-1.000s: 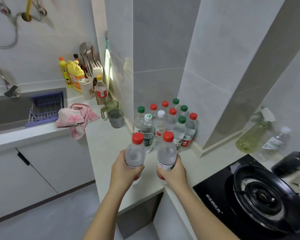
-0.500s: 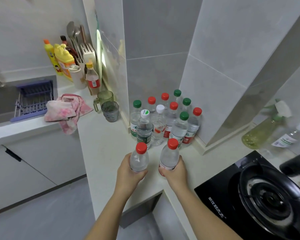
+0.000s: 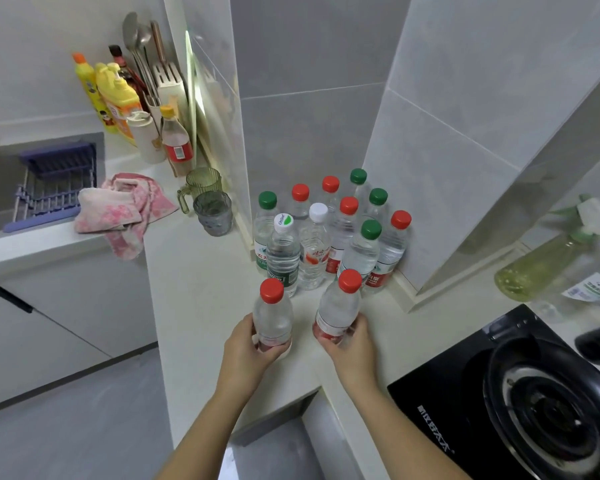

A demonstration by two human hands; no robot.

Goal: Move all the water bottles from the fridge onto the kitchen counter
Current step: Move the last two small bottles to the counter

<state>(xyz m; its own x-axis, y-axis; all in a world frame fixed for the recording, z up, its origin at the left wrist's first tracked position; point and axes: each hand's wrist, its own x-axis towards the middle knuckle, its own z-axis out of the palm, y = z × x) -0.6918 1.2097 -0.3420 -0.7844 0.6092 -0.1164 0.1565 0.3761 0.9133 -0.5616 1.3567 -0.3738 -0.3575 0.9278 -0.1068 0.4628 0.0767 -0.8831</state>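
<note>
2 hands grip: left hand (image 3: 245,346) holds left bottle (image 3: 272,320), right hand (image 3: 354,344) right bottle (image 3: 338,310); roughly 10 clustered bottles (image 3: 343,233) behind.

left red-capped bottle (image 3: 272,317) upright; right red-capped bottle (image 3: 338,306) tilted | both before bottle cluster (image 3: 326,237) on counter (image 3: 194,289)

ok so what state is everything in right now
left bottle: capped, held by left hand
right bottle: capped, held by right hand
bottle group: upright, capped, on counter
burner: no flame
towel: crumpled, draped over counter edge
cups: upright
</note>
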